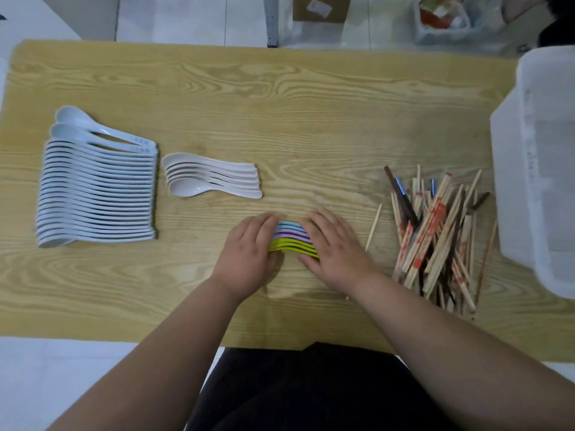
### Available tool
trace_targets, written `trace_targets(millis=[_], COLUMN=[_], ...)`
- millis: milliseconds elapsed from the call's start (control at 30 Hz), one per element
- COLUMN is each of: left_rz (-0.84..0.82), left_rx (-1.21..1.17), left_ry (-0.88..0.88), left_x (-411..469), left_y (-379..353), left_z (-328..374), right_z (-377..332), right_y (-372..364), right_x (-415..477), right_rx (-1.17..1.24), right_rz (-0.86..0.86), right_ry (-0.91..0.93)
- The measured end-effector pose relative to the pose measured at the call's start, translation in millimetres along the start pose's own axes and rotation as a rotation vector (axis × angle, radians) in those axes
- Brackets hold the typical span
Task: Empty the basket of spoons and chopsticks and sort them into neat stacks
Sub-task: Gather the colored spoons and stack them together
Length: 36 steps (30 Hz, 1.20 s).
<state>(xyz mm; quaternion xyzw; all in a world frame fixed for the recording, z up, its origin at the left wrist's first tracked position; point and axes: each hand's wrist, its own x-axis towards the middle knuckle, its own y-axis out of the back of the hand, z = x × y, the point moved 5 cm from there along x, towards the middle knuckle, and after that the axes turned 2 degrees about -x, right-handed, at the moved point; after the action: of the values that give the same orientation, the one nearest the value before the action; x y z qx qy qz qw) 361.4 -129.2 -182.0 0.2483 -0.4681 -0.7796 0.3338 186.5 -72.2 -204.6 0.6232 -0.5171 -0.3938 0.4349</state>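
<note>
Counting biggest first on the wooden table (280,98): one pale basket (535,181) at the right, blurry and cut off by the edge, roughly twenty white spoons (96,194) in a row far left, a chopstick pile (435,237) too tangled to count, about five beige spoons (211,180), a short row of colored spoons (294,236) front middle, and one loose stick (373,228). Left hand (249,247) and right hand (336,247), fingers nearly straight, press on the colored spoons from either end, hiding those ends, so maybe six there.

wood-grain table (280,98), glossy plastic spoons (96,194), wooden chopsticks (435,237)
</note>
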Motion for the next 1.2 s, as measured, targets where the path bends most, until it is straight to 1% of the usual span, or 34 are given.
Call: trace_targets(millis=[100, 367, 600, 667, 800, 933, 1067, 1200], left_rz=[-0.004, 0.005, 0.030, 0.021, 0.042, 0.089, 0.163, 0.083], left_rx=[0.008, 0.096, 0.128, 0.135, 0.142, 0.090, 0.152, 0.238], left_ry=[-0.036, -0.123, -0.166, -0.148, -0.119, -0.116, -0.089, -0.007], left_x=[2.6, 17.6, 52.5, 59.2, 69.6, 78.6, 73.6, 70.9], left_y=[-5.9, -9.8, -11.2, -11.2, -9.9, 1.1, 29.8, 40.9], left_z=[3.9, 4.4, 5.3, 3.7, 5.0, -0.9, -31.8, -71.5], right_z=[-1.6, 4.5, 27.1, 29.1, 27.1, 32.8, 36.0, 38.0], right_y=[-0.6, -0.4, 4.3, 7.1, 7.2, 6.6, 9.7, 11.7], right_x=[1.2, 11.5, 23.5, 29.9, 45.4, 52.7, 63.1, 76.9], right_rx=[-0.019, -0.156, -0.203, -0.225, -0.243, -0.202, -0.206, -0.201], right_rz=[0.097, 0.069, 0.151, 0.150, 0.081, 0.120, 0.138, 0.155], right_ry=[-0.013, 0.035, -0.006, -0.018, 0.004, -0.007, -0.056, -0.093])
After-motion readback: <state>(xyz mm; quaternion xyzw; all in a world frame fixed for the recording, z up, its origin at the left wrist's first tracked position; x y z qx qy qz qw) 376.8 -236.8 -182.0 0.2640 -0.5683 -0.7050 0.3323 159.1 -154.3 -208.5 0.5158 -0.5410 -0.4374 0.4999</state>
